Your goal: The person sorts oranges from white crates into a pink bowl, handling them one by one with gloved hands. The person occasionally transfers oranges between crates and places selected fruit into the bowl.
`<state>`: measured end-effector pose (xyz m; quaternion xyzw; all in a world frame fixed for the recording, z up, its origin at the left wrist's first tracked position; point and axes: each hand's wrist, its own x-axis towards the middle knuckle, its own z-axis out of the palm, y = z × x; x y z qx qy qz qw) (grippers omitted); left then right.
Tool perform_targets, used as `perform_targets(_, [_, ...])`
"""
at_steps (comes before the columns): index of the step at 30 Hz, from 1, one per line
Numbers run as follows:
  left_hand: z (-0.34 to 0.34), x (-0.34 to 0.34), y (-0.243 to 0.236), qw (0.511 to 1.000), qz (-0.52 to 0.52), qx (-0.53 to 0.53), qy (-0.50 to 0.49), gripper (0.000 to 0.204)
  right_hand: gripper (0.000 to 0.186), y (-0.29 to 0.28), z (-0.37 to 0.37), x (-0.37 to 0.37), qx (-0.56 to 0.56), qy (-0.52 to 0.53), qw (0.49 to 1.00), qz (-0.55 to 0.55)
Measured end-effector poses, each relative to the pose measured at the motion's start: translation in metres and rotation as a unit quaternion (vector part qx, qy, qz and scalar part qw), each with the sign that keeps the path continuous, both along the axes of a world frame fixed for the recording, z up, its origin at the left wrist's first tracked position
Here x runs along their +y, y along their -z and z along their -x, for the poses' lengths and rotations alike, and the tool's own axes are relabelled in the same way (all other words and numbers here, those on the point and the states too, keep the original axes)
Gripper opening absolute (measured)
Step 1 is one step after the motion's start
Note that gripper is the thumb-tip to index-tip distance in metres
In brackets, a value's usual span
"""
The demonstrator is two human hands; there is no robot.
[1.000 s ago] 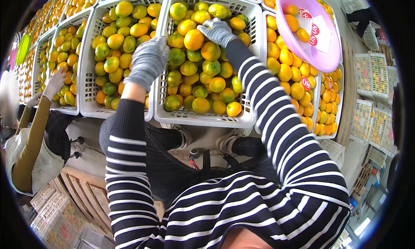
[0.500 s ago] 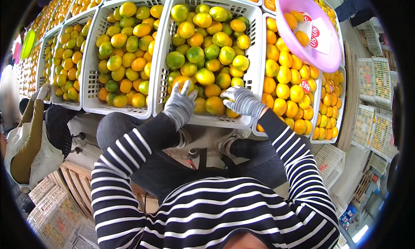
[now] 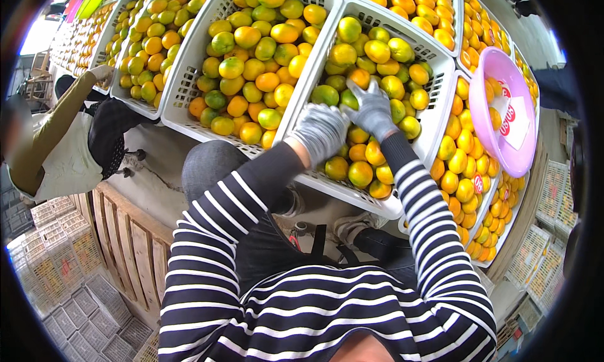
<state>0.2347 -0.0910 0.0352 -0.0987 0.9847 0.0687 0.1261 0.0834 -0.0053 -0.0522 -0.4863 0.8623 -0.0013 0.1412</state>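
My left hand [image 3: 318, 132], in a striped grey glove, is blurred over the left side of the middle crate [image 3: 424, 147] of green and orange citrus fruit; its fingers are not clear. Just right of it my right hand [image 3: 372, 110], also gloved, lies on the fruit with fingers apart at an orange fruit [image 3: 359, 76] and a green fruit [image 3: 348, 100]. Another green fruit [image 3: 324, 94] is just beyond my left hand. Whatever lies under both palms is hidden.
A similar crate [image 3: 179, 98] stands left, more crates behind. On the right, a pink basin [image 3: 489, 135] with fruit rests on crates of oranger fruit. A co-worker [image 3: 47, 148] works at the left. Wooden slats [image 3: 126, 249] and stacked crates [image 3: 69, 267] are at lower left.
Both hands have moved from the crate's near edge half a second ago to farther in and closer together. The crates and basin sit farther right in the picture, as the view has shifted.
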Motion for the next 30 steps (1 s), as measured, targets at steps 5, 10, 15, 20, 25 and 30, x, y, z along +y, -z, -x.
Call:
perform_targets(5, [-0.020, 0.059, 0.020, 0.951, -0.215, -0.176, 0.134, 0.027, 0.066, -0.025, -0.036, 0.080, -0.127, -0.098, 0.987, -0.015])
perform_targets(10, [-0.049, 0.084, 0.023, 0.946, -0.221, -0.131, 0.197, 0.030, 0.054, -0.046, -0.010, 0.104, -0.299, -0.184, 0.933, -0.076])
perform_targets(15, [-0.031, 0.074, 0.018, 0.943, -0.197, -0.184, 0.197, 0.023, 0.063, -0.047, 0.086, 0.031, -0.090, 0.085, 0.992, 0.029])
perform_targets(20, [-0.029, 0.055, 0.026, 0.954, -0.154, -0.194, 0.169, 0.030, 0.098, 0.048, 0.090, 0.004, -0.170, 0.285, 0.939, 0.091])
perform_targets(25, [-0.009, 0.038, 0.011, 0.972, -0.126, -0.162, 0.118, 0.030, 0.078, 0.035, 0.068, 0.093, -0.358, 0.036, 0.933, 0.003])
perform_targets(30, [-0.008, 0.043, 0.007, 0.968, -0.133, -0.173, 0.121, 0.023, 0.062, -0.019, 0.096, 0.039, -0.109, 0.075, 0.990, 0.041])
